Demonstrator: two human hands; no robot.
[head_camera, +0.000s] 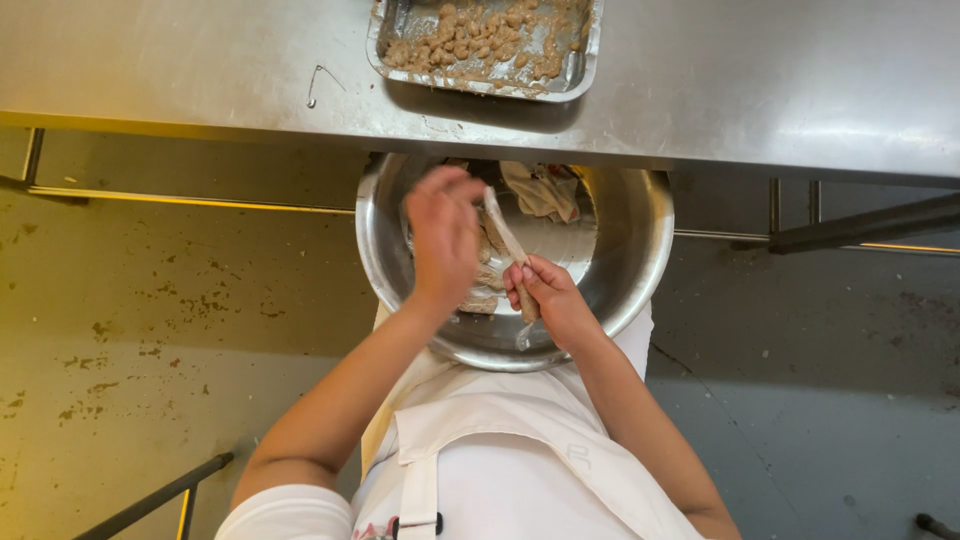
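Gripping a pale strip (507, 240) over a scrap-filled steel bowl (630, 270), both hands (445, 235); pale lumps in the tray (590, 60).

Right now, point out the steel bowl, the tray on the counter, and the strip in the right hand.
steel bowl (640, 250), head view, bare inner wall
tray (590, 60), head view, right rim
strip (503, 228), head view, upper stretch

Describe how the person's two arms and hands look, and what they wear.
Both arms are bare from the short white sleeves down, with no gloves, rings, watch or bracelet visible. The left hand is slightly motion-blurred; the right hand is sharper, its fingers bare too. The short white sleeve shows on the left arm, and a white apron with a strap covers the chest.
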